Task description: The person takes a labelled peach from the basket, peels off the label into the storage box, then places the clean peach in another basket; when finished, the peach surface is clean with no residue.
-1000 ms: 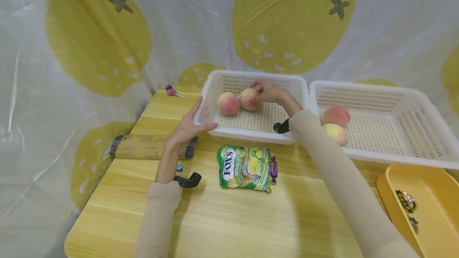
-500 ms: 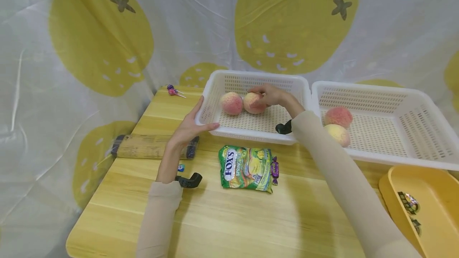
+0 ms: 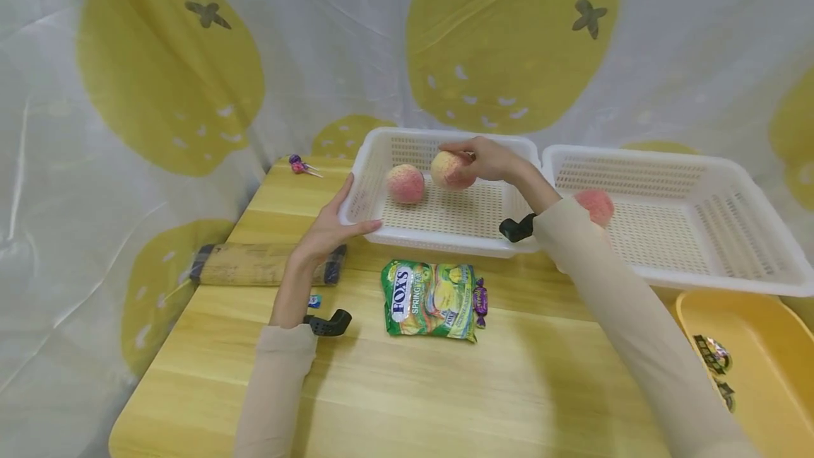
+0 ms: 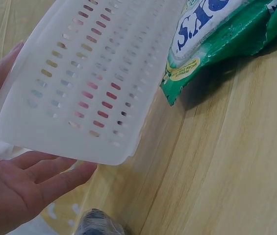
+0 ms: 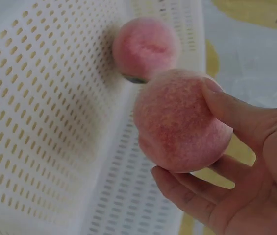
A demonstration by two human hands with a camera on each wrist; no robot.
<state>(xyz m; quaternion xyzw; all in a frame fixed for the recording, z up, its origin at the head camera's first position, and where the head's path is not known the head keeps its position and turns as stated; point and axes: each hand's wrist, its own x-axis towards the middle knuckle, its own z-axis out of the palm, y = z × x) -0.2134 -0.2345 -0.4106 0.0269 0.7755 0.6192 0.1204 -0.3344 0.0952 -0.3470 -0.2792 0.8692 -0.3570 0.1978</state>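
Since half a second ago the peach (image 3: 449, 169) has been lifted clear of the basket floor; before that it was sitting down low, touching the second peach (image 3: 405, 184). Now it's held up in the air by the right hand (image 3: 492, 161), over the far part of the left basket (image 3: 445, 237).

For the step in hand, it looks like the fruit is being picked out of this basket, so a steady, gentle hold is probably what's wanted. The fingers (image 5: 226, 110) are wrapped round the peach from the side and underneath, with one pressed over the top, so it's cupped rather than pinched hard. That seems right for soft fruit: bruising could be caused by a tighter squeeze. The basket wall should be cleared before anything sideways is tried, and the second peach is best left unbumped. The left hand (image 3: 327, 228) is laid against the near-left corner of the basket with its fingers fairly straight, so the basket is kept from sliding on the bench (image 3: 407, 387).

As for looks, the held peach is round, fuzzy and matte, pink-red on one side fading to pale yellow. No dents or marks can be made out. The right-wrist view shows it pink and mottled.
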